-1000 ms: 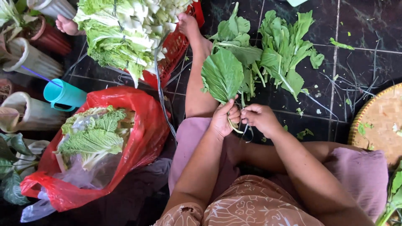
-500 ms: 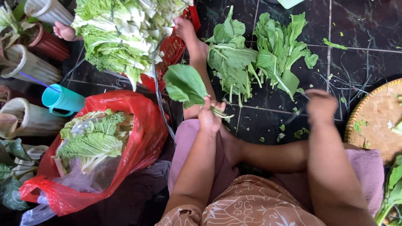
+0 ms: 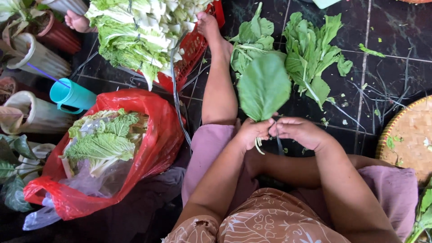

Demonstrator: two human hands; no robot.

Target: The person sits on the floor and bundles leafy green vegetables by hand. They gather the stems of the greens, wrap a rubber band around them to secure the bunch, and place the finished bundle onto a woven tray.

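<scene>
right hand back beside left hand, both hands grasping leaf; cabbage in red bag

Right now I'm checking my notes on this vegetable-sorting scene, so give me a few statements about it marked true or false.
1. The left hand grips a broad green leaf by its stem. True.
2. The right hand rests on the woven tray. False: it is at the leaf's stem, beside the left hand.
3. The red plastic bag holds leafy cabbage. True.
4. The teal cup stands on the woven tray. False: it lies left of the red plastic bag, among pots.
</scene>
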